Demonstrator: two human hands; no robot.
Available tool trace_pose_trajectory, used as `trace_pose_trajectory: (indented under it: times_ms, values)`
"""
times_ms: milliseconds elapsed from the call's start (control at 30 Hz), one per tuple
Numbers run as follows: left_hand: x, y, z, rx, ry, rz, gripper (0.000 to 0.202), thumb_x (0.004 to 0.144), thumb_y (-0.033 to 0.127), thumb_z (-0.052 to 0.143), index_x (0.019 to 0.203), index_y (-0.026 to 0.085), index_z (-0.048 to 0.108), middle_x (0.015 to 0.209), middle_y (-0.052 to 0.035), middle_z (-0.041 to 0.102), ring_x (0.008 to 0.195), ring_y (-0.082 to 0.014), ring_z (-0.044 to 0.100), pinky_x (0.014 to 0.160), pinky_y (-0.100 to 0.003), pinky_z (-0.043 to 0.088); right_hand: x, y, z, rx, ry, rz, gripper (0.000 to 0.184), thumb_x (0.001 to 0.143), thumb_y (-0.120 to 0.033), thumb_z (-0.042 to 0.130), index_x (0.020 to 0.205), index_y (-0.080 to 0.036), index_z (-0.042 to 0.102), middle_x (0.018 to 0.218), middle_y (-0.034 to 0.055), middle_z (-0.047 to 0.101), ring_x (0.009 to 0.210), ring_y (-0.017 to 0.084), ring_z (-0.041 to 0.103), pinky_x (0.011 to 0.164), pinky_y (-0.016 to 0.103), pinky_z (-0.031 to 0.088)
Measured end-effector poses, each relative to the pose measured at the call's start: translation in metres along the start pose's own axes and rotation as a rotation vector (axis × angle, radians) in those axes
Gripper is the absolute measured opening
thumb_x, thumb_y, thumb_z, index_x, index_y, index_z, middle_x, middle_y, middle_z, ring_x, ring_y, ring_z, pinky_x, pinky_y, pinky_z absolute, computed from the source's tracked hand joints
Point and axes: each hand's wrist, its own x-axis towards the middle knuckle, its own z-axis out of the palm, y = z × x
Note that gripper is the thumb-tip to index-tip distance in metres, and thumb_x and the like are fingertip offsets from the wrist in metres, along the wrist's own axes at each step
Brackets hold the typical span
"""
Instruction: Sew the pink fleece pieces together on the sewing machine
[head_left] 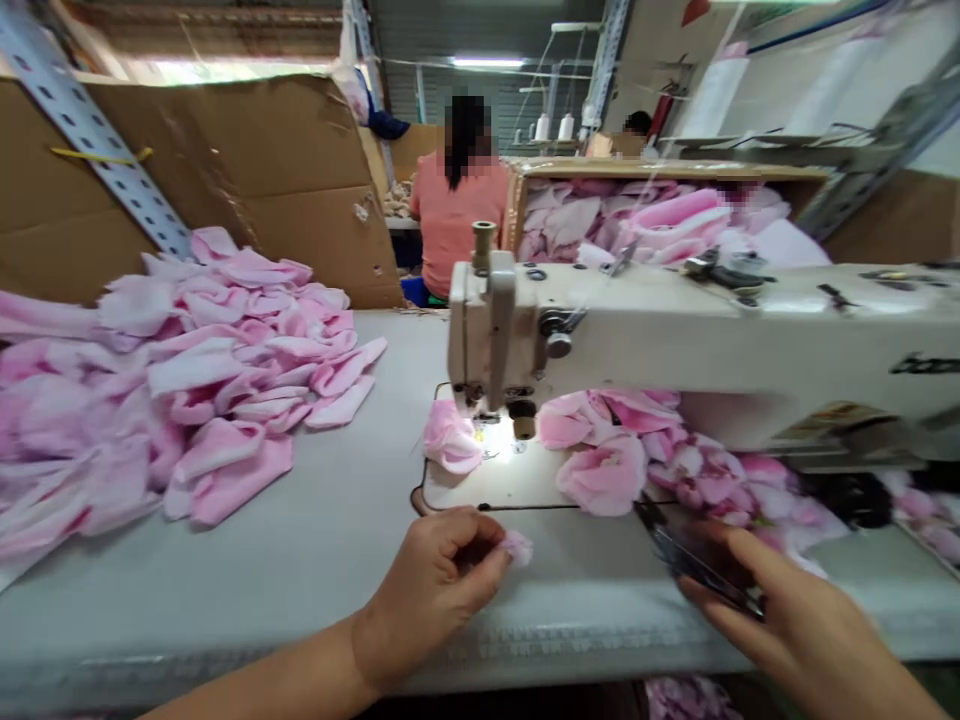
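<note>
My left hand [435, 585] rests on the grey table, fingers curled in a pinch on a small pink fabric scrap [517, 547]. My right hand [787, 620] grips dark scissors [694, 560], their blades pointing left toward the sewn pink pieces [607, 470]. A white sewing machine [675, 340] stands just beyond both hands. Under its needle lies a pink fabric piece [450, 437], lit by the machine lamp.
A big heap of pink fabric pieces [172, 390] covers the table's left side. Cardboard walls [247, 160] stand behind it. A box of pink pieces [645, 215] sits behind the machine. A person in an orange shirt [457, 200] sits farther back, facing away.
</note>
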Motion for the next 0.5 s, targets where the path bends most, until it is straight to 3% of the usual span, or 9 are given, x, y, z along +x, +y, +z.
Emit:
trace_pose_trajectory:
  times_ms: [100, 200, 300, 400, 500]
  values:
    - [0.004, -0.002, -0.002, 0.084, 0.000, 0.057, 0.018, 0.086, 0.027, 0.054, 0.078, 0.016, 0.066, 0.064, 0.0003, 0.061, 0.055, -0.0091, 0.052, 0.051, -0.016, 0.041, 0.007, -0.009, -0.003, 0.094, -0.081, 0.032, 0.022, 0.083, -0.034, 0.053, 0.101, -0.022, 0.058, 0.092, 0.0058, 0.071, 0.078, 0.021, 0.068, 0.066, 0.029, 0.055]
    - [0.008, -0.003, -0.004, 0.125, -0.027, 0.121, 0.016, 0.087, 0.027, 0.054, 0.081, 0.019, 0.066, 0.066, 0.0016, 0.062, 0.056, -0.0090, 0.055, 0.052, -0.015, 0.042, 0.009, -0.016, -0.004, 0.060, -0.080, 0.073, 0.013, 0.085, -0.030, 0.048, 0.082, -0.022, 0.058, 0.073, 0.0019, 0.066, 0.063, 0.018, 0.063, 0.057, 0.028, 0.050]
    - [0.009, -0.002, -0.004, 0.164, -0.035, 0.147, 0.016, 0.087, 0.028, 0.053, 0.082, 0.019, 0.066, 0.070, 0.0014, 0.065, 0.059, -0.0096, 0.058, 0.054, -0.015, 0.044, 0.006, -0.020, -0.005, 0.112, -0.083, 0.053, 0.021, 0.088, -0.028, 0.045, 0.072, -0.022, 0.056, 0.064, -0.0013, 0.059, 0.057, 0.014, 0.057, 0.053, 0.024, 0.045]
    - [0.008, -0.002, -0.005, 0.193, -0.032, 0.171, 0.016, 0.087, 0.028, 0.053, 0.081, 0.020, 0.065, 0.069, 0.0017, 0.065, 0.059, -0.0100, 0.059, 0.054, -0.015, 0.045, -0.006, -0.010, -0.009, 0.231, 0.060, 0.089, 0.017, 0.088, -0.032, 0.050, 0.087, -0.022, 0.064, 0.080, 0.0002, 0.067, 0.072, 0.016, 0.063, 0.063, 0.023, 0.051]
    - [0.009, -0.003, -0.005, 0.204, -0.019, 0.207, 0.013, 0.086, 0.027, 0.053, 0.082, 0.021, 0.064, 0.066, 0.0032, 0.063, 0.055, -0.0091, 0.058, 0.051, -0.014, 0.044, -0.029, 0.022, -0.020, 0.164, 0.277, 0.246, 0.022, 0.085, -0.037, 0.057, 0.097, -0.022, 0.067, 0.095, 0.0024, 0.071, 0.083, 0.021, 0.068, 0.073, 0.025, 0.055]
